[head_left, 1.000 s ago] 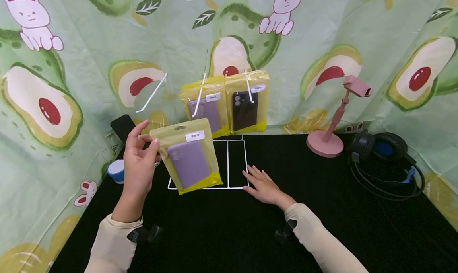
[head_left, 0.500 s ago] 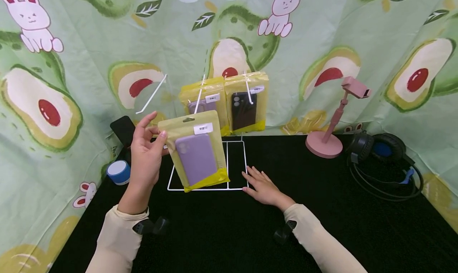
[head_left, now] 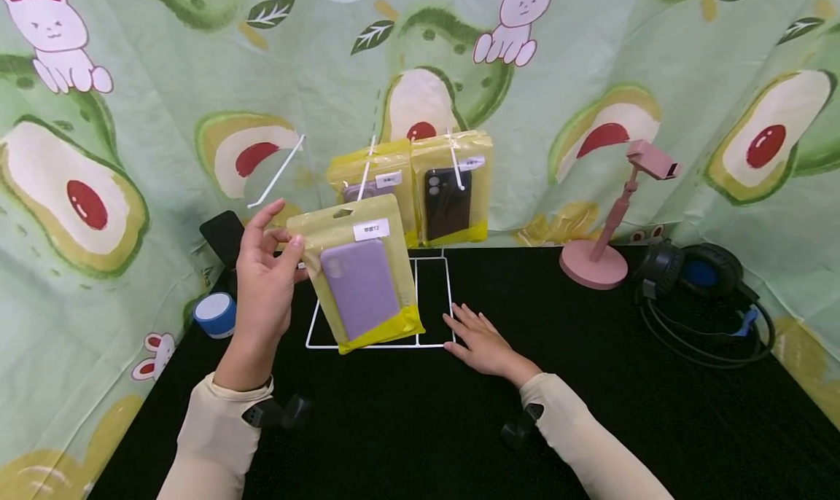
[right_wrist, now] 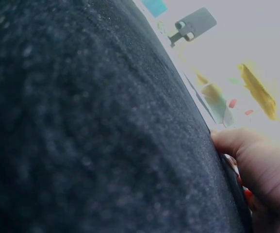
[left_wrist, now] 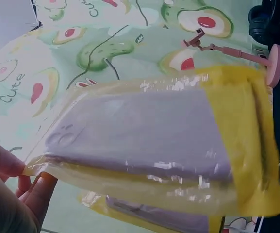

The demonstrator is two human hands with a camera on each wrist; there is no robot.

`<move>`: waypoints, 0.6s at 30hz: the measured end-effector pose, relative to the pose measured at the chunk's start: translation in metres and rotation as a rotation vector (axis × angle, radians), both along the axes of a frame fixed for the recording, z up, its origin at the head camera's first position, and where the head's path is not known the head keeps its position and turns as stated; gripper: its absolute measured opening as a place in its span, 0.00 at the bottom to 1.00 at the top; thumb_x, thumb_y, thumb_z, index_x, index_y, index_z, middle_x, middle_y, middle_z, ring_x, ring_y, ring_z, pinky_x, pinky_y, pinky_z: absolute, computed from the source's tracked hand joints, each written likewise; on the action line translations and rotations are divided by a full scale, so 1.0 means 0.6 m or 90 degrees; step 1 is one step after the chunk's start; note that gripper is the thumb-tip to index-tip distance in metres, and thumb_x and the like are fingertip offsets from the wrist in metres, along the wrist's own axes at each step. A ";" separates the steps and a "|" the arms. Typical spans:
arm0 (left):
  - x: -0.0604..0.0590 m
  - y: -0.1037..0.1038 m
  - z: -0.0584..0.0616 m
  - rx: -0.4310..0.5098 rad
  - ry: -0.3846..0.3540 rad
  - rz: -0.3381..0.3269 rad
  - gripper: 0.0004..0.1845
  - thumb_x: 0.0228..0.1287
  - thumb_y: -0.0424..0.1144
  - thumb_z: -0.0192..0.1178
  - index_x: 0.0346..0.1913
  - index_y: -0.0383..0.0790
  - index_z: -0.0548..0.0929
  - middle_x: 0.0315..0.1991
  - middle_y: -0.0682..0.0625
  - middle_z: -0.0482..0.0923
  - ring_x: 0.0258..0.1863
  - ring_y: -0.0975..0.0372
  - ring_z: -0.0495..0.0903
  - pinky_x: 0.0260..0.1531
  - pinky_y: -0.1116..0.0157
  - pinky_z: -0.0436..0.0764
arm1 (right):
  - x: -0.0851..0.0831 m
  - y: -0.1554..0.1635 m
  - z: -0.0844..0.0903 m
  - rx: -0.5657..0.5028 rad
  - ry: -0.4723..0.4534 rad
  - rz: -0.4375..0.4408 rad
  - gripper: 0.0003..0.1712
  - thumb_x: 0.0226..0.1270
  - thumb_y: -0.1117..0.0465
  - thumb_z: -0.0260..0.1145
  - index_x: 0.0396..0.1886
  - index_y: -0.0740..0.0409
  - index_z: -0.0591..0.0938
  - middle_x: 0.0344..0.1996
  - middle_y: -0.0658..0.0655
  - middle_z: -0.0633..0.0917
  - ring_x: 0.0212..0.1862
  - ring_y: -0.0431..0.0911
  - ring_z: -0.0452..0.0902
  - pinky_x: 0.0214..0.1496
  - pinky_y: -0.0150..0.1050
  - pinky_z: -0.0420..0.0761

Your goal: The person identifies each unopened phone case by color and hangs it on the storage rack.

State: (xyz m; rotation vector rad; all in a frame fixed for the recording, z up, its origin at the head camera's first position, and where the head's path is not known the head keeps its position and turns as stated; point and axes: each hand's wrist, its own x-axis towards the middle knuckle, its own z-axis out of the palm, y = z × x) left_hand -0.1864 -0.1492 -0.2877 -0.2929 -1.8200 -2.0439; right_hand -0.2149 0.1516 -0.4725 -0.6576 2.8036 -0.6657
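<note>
My left hand holds up a yellow packet with a purple phone case by its left edge, thumb on the front. The same packet fills the left wrist view, with my fingertips at its lower left corner. Behind it a white wire rack stands on the black table, and two more packets hang on its pegs: a purple case and a black case. An empty peg sticks out to the left. My right hand rests flat on the table beside the rack's base.
A blue and white tape roll and a dark phone lie at the back left. A pink phone stand and black headphones sit at the right. A green avocado-print cloth walls the table in.
My left hand has lifted the purple-case packet up and a little to the right, closer to the rack. My right hand has stayed put.
</note>
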 end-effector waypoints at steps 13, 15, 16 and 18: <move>-0.044 0.006 -0.026 0.006 -0.017 0.021 0.25 0.68 0.26 0.49 0.67 0.45 0.65 0.38 0.44 0.66 0.25 0.64 0.73 0.21 0.74 0.79 | 0.000 -0.001 -0.002 -0.009 0.011 0.011 0.33 0.72 0.48 0.52 0.72 0.56 0.61 0.74 0.61 0.51 0.74 0.54 0.41 0.73 0.55 0.41; -0.056 0.011 -0.028 0.005 -0.020 0.033 0.25 0.68 0.26 0.50 0.66 0.46 0.66 0.37 0.45 0.66 0.26 0.64 0.72 0.20 0.75 0.78 | 0.000 -0.001 -0.002 -0.008 0.010 0.011 0.33 0.72 0.48 0.52 0.72 0.56 0.61 0.74 0.61 0.51 0.75 0.54 0.41 0.73 0.55 0.41; -0.063 0.013 -0.028 0.004 -0.021 0.039 0.25 0.68 0.26 0.50 0.66 0.46 0.66 0.37 0.46 0.66 0.27 0.64 0.72 0.20 0.75 0.77 | 0.000 0.000 -0.002 -0.008 0.011 0.012 0.33 0.73 0.48 0.52 0.72 0.57 0.61 0.74 0.61 0.51 0.74 0.55 0.41 0.73 0.55 0.41; -0.078 0.019 -0.028 0.009 -0.022 0.048 0.25 0.68 0.26 0.50 0.66 0.47 0.67 0.36 0.47 0.65 0.26 0.64 0.70 0.19 0.76 0.76 | -0.001 0.001 -0.002 -0.006 0.009 0.010 0.33 0.73 0.48 0.51 0.72 0.56 0.60 0.74 0.60 0.51 0.75 0.54 0.41 0.73 0.55 0.41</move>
